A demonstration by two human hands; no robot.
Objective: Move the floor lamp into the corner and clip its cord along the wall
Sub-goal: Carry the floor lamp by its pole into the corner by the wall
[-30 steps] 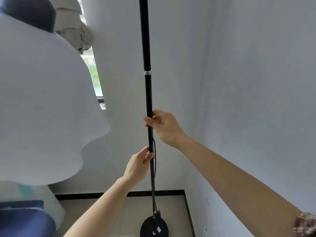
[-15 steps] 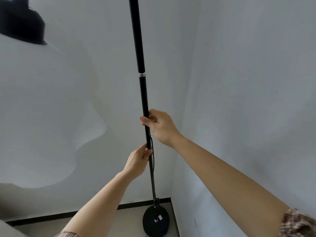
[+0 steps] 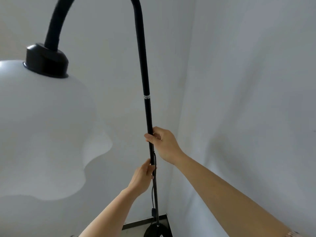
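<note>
The floor lamp's thin black pole (image 3: pixel 147 110) rises upright close to the room corner and bends over into a curved neck. Its big white wavy shade (image 3: pixel 42 130) hangs at the left under a black cap (image 3: pixel 46 62). My right hand (image 3: pixel 162 144) is wrapped around the pole at mid height. Just below it, my left hand (image 3: pixel 143 177) grips the pole too. A thin black cord (image 3: pixel 152 195) with an inline switch hangs beside the pole. The round black base (image 3: pixel 157 231) sits on the floor by the corner.
Two white walls meet in a corner (image 3: pixel 181 117) right behind the pole. A black skirting strip (image 3: pixel 136 224) runs along the foot of the back wall, with a little pale floor showing under it.
The view has tilted upward, so the lamp's neck and cap now show and less floor is seen. Both hands keep the same grip on the pole. The window seen earlier is out of view.
</note>
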